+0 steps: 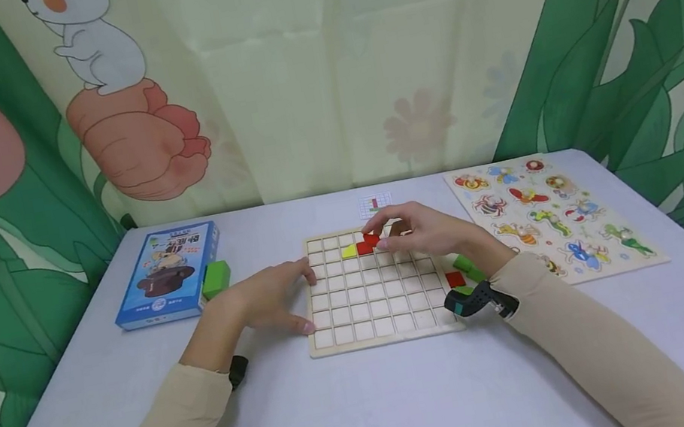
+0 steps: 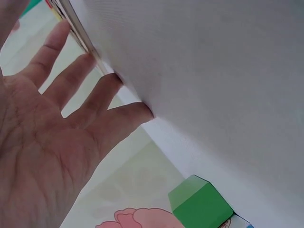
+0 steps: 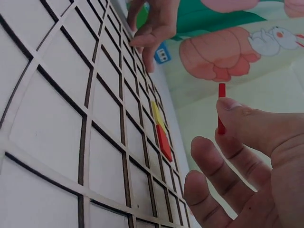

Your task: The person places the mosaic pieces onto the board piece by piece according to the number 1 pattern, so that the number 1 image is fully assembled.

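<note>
A wooden grid board (image 1: 386,340) lies flat on the table. My left hand (image 1: 268,299) touches its left edge with fingers and thumb spread; in the left wrist view those fingers look nearly straight. Above the upper rows of the board, my right hand (image 1: 423,228) pinches a thin red tile (image 3: 222,90) between thumb and index finger, the other fingers loosely bent. Just below it, a red piece (image 1: 363,248) sits in the grid, side by side with a yellow piece (image 1: 349,252). The right wrist view shows the held tile edge-on, apart from the board.
A blue box (image 1: 166,275) and a green block (image 1: 216,278) stand at the left. Green pieces (image 1: 467,266) and a red piece (image 1: 455,279) lie by the board's right edge, near the right wrist. A small grid card (image 1: 375,204) is behind the board; an insect picture board (image 1: 552,218) lies right.
</note>
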Motion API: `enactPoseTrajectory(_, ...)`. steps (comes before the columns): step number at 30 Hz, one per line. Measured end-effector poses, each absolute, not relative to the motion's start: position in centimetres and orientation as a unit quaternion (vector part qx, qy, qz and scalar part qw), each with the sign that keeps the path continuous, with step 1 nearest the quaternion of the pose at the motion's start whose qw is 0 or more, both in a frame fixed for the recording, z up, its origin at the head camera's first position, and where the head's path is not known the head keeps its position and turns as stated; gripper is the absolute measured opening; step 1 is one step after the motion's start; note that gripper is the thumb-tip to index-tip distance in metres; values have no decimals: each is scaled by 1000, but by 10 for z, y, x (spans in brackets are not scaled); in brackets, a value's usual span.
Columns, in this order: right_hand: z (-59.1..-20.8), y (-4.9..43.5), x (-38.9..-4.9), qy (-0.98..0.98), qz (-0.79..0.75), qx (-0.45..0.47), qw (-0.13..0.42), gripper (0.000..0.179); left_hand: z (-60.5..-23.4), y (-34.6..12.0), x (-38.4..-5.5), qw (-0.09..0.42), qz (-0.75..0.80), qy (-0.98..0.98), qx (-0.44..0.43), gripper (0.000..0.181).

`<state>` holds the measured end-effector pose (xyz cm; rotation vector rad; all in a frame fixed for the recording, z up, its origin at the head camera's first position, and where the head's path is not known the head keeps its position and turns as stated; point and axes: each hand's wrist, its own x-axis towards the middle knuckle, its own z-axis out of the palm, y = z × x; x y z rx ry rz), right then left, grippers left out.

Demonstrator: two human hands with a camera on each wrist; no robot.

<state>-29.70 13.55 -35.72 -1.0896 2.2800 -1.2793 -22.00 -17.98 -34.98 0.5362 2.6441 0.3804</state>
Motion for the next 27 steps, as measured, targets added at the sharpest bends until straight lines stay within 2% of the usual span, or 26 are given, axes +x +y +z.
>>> enactPoseTrajectory(6,-362,124,-299,806,-415,-392,157,34,-347,-182,-217,204,140,951,186,69)
enactPoseTrajectory(23,-371,115,-293,870,-344,-330,128,28,-347,-178,-218,199,149,949,196,66)
enactPoseTrajectory(27,-371,113,-290,869,-345,-322,145,27,-346,-179,-217,208,145,948,191,67)
